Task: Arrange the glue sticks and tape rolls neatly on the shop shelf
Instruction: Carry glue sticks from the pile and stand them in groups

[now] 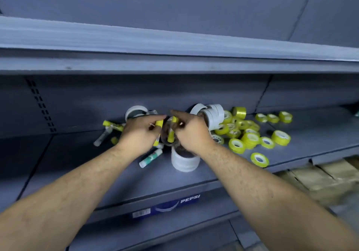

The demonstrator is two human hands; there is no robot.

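Fingers, left hand: curled round a yellow glue stick, which I see held nearly upright above the shelf; the index finger stretches toward the middle.
Fingers, right hand: curled as well, with the index pointing left. From my seat they appear to pinch the top of a second stick, also yellow, just beside the first.
Far left: loose sticks lie jumbled on the shelf near the back wall, some with yellow caps. One clear tube slants toward the front.
Behind left hand: a white roll stands on edge against the back wall.
Below left hand: a green stick, green and white, lies flat at an angle near the wrist.
Between the hands: a dark roll is mostly hidden, and I cannot make out its kind.
Under right wrist: a front roll, white, lies flat on the shelf.
Behind right hand: a white stack of several rolls stands on edge, side by side, at the back wall.
Right: yellow rolls are heaped just beside the stack, with more scattered around. A back row of three sits farther right, and a lone roll lies near the front edge.
Shelf edge: a Pepsi strip sits below the hands.
Lower right: cardboard lies below shelf level.
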